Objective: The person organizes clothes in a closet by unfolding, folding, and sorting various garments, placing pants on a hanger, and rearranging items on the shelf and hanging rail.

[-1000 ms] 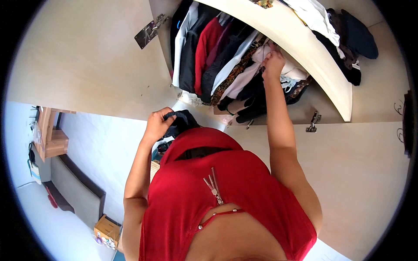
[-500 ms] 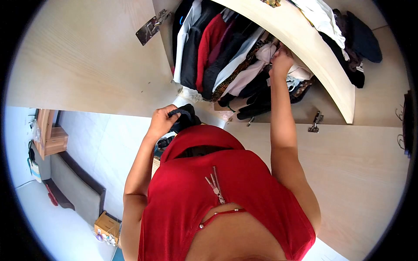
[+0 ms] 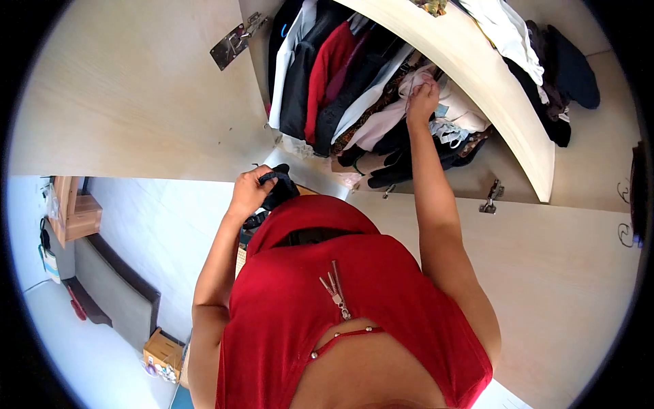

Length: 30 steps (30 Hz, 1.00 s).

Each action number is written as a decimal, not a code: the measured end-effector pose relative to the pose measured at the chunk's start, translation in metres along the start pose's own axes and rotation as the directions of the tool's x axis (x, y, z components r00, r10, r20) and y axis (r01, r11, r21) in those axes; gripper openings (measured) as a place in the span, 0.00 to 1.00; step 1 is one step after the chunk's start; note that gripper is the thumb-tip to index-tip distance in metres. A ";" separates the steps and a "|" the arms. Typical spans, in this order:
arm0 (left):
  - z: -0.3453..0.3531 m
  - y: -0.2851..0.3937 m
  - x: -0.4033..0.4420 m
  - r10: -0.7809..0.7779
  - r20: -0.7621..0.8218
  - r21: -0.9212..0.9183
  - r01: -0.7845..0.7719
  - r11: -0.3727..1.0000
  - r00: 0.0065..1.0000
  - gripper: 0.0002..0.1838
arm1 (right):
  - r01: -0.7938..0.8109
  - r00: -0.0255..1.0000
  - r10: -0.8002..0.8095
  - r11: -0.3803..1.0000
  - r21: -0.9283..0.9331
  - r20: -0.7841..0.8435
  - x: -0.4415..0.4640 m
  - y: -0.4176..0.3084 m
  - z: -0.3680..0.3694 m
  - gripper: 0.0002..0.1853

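Note:
My left hand (image 3: 249, 189) is closed around a black garment (image 3: 281, 192) that hangs down in front of my waist. A thin dark hook sticks up by its fingers. Up inside the wardrobe, my right hand (image 3: 424, 101) has its fingers closed on a pale pink garment (image 3: 380, 128) in the hanging row. To its right are a cream garment (image 3: 462, 109) and a light blue strappy piece (image 3: 449, 131). A red garment (image 3: 325, 75) and a white one (image 3: 294, 61) hang farther left. The hanging rail is hidden.
A curved wooden shelf (image 3: 507, 112) arches over the hanging clothes, with a white cloth (image 3: 507, 31) and dark clothes lying above it. The left wardrobe door (image 3: 136, 88) and right door (image 3: 545, 273) stand open. A grey headboard (image 3: 112, 286) is at the lower left.
My right hand has moved a little left along the hanging clothes, from beside the cream garment onto the pale pink one. My left hand keeps its hold on the black garment.

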State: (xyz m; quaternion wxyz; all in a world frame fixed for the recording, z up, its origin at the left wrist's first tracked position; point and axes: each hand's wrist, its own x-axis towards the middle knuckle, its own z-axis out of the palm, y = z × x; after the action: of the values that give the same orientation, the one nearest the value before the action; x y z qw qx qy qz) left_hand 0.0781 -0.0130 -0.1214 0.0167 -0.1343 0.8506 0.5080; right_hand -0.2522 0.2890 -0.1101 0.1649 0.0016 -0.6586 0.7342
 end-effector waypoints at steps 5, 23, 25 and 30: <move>0.002 -0.011 -0.005 -0.001 -0.031 -0.016 0.000 1.000 1.000 0.05 | -0.094 0.992 0.090 0.995 0.046 0.083 0.005 -0.006 0.010 0.09; 0.003 -0.014 -0.008 -0.132 0.003 -0.084 0.132 0.988 0.991 0.06 | 0.341 0.928 -0.361 0.735 -0.586 0.087 -0.019 -0.041 0.008 0.28; 0.005 -0.017 -0.007 -0.130 0.012 -0.107 0.130 0.986 0.991 0.06 | 0.371 0.917 -0.384 0.722 -0.585 0.107 -0.023 -0.046 0.006 0.30; 0.009 -0.026 -0.002 -0.050 -0.001 -0.150 0.049 0.987 0.999 0.07 | 0.621 0.699 -0.638 0.320 -0.715 0.322 -0.057 -0.081 0.018 0.29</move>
State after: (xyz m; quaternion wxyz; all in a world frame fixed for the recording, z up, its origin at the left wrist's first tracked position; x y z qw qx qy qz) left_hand 0.0849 -0.0162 -0.1480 0.0171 -0.1575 0.8065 0.5696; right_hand -0.1828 0.2647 -0.0421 0.4255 0.1778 -0.8527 0.2454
